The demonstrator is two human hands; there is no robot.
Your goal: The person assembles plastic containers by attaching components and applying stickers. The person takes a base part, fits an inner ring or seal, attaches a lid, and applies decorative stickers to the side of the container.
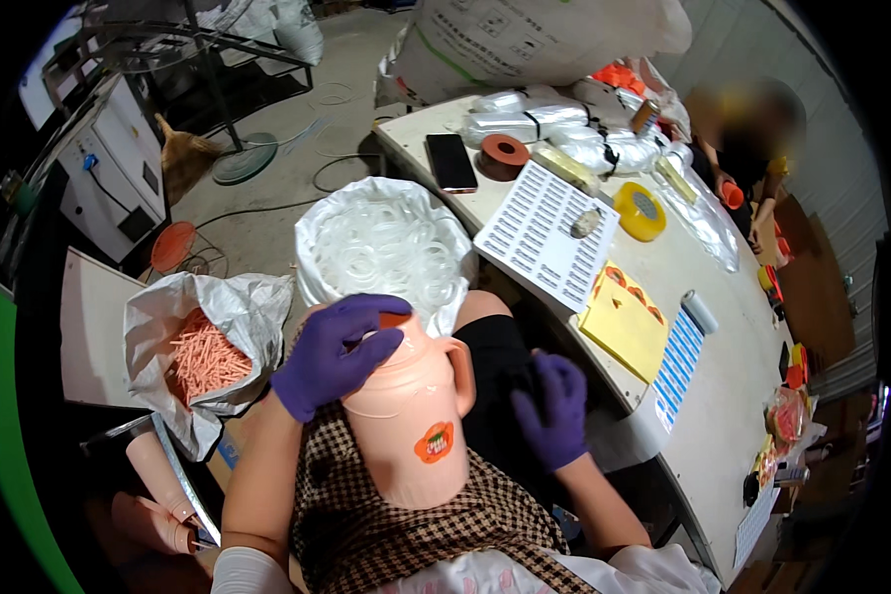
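Note:
A peach plastic jug (391,416) with a side handle stands tilted on my lap, an orange label (434,443) on its front. My left hand (332,356), in a purple glove, is closed over the jug's top rim, thumb and fingers around the edge. To the right of the jug, apart from it, my right hand (551,414) is held above my dark-clothed leg, also in a purple glove. Its fingers are apart and nothing shows in them. Just beyond the jug is a white sack (312,243) full of clear plastic rings (386,247).
Left of me, another sack (252,302) holds thin peach sticks (208,358); more peach jugs (153,475) lie below it. The table (703,436) on my right carries a phone (451,163), label sheets (549,233), yellow tape (641,211) and plastic film rolls. A person (752,148) sits across it.

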